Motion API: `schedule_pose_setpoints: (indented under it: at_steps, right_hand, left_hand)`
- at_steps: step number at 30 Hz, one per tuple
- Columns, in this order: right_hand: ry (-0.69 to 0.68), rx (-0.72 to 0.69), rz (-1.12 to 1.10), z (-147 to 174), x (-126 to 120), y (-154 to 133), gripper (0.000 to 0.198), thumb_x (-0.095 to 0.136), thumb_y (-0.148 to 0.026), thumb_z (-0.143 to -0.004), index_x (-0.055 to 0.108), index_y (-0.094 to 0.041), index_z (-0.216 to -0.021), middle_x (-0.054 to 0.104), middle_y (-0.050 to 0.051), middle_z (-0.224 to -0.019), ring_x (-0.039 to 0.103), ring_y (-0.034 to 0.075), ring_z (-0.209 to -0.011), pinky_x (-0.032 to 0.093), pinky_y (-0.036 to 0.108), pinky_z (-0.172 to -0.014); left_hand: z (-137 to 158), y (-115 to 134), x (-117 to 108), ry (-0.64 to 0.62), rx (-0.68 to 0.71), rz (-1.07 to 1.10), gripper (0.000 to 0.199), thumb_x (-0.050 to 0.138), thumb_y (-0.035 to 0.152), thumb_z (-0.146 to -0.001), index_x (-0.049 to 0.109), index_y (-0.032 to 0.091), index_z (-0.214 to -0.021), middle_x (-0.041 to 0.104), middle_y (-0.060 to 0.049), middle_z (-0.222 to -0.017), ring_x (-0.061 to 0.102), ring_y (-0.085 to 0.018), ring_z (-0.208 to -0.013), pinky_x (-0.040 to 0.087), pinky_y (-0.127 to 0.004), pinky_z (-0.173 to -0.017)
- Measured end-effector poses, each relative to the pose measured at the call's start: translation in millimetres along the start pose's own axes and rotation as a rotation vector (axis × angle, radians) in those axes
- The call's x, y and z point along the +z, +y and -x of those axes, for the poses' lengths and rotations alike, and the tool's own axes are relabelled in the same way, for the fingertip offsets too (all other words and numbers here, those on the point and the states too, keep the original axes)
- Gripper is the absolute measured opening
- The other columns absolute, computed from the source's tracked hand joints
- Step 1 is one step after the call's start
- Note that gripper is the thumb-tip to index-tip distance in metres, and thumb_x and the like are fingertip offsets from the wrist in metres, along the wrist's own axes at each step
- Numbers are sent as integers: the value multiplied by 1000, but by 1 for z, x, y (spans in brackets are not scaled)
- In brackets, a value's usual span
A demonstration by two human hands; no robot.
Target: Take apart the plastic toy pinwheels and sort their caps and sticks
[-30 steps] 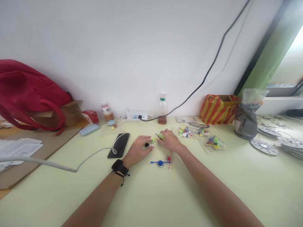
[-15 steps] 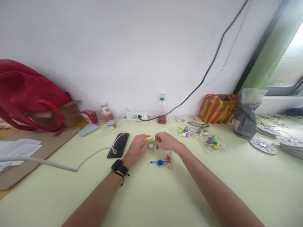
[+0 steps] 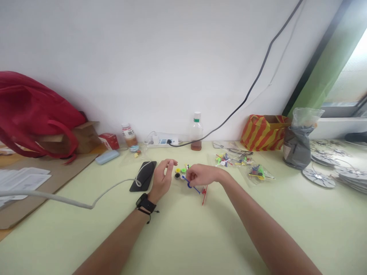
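Observation:
Pinched in the fingers of my right hand (image 3: 203, 174) is a blue plastic arrow spinner (image 3: 196, 189), tilted just above the table. My left hand (image 3: 162, 178) is open and holds nothing; its thumb and curved fingers are apart. Between the hands sit small round plastic pieces: a yellow one (image 3: 178, 170), a green one (image 3: 184, 170), a black one (image 3: 177, 176) and a white one partly behind the blue arrow. A red arrow (image 3: 204, 195) lies just below my right hand. Other small parts behind that hand are mostly hidden.
A black phone (image 3: 142, 176) with a pale cable crossing it lies left of my left hand. Bags of coloured spinner parts (image 3: 259, 172) lie to the right. A bottle (image 3: 196, 133) and a power strip (image 3: 163, 140) stand by the wall. Round discs (image 3: 319, 177) lie far right.
My right hand has moved down from the small round pieces and picked up the blue arrow from the table. My left hand has drawn back left, uncovering the round pieces.

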State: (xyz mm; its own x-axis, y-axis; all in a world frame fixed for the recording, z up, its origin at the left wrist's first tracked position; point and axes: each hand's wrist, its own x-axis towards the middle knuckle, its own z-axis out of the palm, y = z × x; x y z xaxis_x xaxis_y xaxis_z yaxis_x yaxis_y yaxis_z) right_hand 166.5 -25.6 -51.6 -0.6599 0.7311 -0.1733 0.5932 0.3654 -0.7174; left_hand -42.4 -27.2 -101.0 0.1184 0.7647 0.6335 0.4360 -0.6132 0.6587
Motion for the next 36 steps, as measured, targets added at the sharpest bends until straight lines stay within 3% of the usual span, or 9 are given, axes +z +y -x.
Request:
schedule_pose_setpoints:
  at_steps: [2, 5, 9, 13, 16, 21, 26, 31, 36]
  right_hand:
    - [135, -18, -176, 0, -4, 2, 2, 63, -19, -74, 61, -19, -75, 64, -2, -69, 57, 13, -64, 40, 22, -56]
    - [245, -42, -416, -1, -7, 5, 2, 59, -20, -77, 59, -18, -78, 62, -2, -68, 58, 12, -65, 42, 22, -58]
    - [310, -102, -549, -4, -5, 7, 5, 59, -21, -78, 60, -18, -83, 61, -2, -69, 56, 11, -65, 45, 23, -64]
    - [306, -120, -588, -6, -1, 4, 9, 58, -21, -80, 58, -19, -89, 60, -3, -72, 54, 11, -65, 43, 22, -63]
    - [305, -52, -492, -8, 2, 2, 10, 54, -24, -85, 57, -20, -93, 57, -3, -74, 50, 11, -64, 38, 21, -57]
    - [522, 158, -54, -19, 1, 23, 20, 46, -22, -91, 62, -19, -102, 63, 1, -85, 55, 15, -74, 40, 24, -63]
    - [530, 236, 90, -24, 8, 52, 17, 57, -17, -87, 65, -15, -102, 65, 6, -83, 59, 19, -79, 40, 27, -68]
    - [523, 140, 183, -20, 16, 39, 12, 64, -23, -89, 67, -19, -100, 64, 6, -95, 59, 18, -89, 39, 26, -74]
    - [429, -30, 258, -24, 29, 22, 6, 70, -28, -88, 70, -22, -88, 63, 2, -90, 57, 16, -87, 38, 25, -73]
  left_hand:
    - [1, 6, 0, -14, 5, 75, 33, 41, 39, -106, 65, 19, -95, 69, -6, -93, 65, -21, -91, 51, -34, -85]
    - [4, 14, 4, -119, 24, 158, 24, 51, 39, -102, 65, 20, -107, 69, -7, -100, 66, -20, -91, 54, -33, -83]
    - [1, 22, 5, -238, 104, 134, 19, 60, 32, -96, 66, 22, -112, 68, -8, -110, 68, -19, -91, 57, -34, -82]
    - [-9, 30, -4, -314, 129, 83, 18, 62, 31, -94, 66, 22, -109, 69, -7, -103, 69, -18, -84, 58, -32, -78]
    - [-14, 34, -8, -365, 107, 77, 12, 61, 31, -94, 64, 21, -100, 70, -4, -88, 67, -16, -75, 57, -29, -71]
    - [-3, 26, -11, -415, 152, -59, 13, 64, 27, -89, 60, 21, -78, 67, -1, -77, 62, -16, -70, 53, -28, -67]
    - [13, 3, -26, -582, 176, -200, 8, 69, 27, -86, 70, 27, -94, 74, -2, -90, 68, -21, -85, 56, -34, -81]
    - [10, -16, -35, -521, 223, -200, 7, 72, 33, -87, 77, 29, -91, 74, -6, -112, 66, -25, -106, 56, -41, -92]
    - [9, -26, -32, -428, 196, -222, 20, 71, 37, -89, 75, 30, -107, 72, -7, -115, 65, -26, -109, 55, -44, -96]
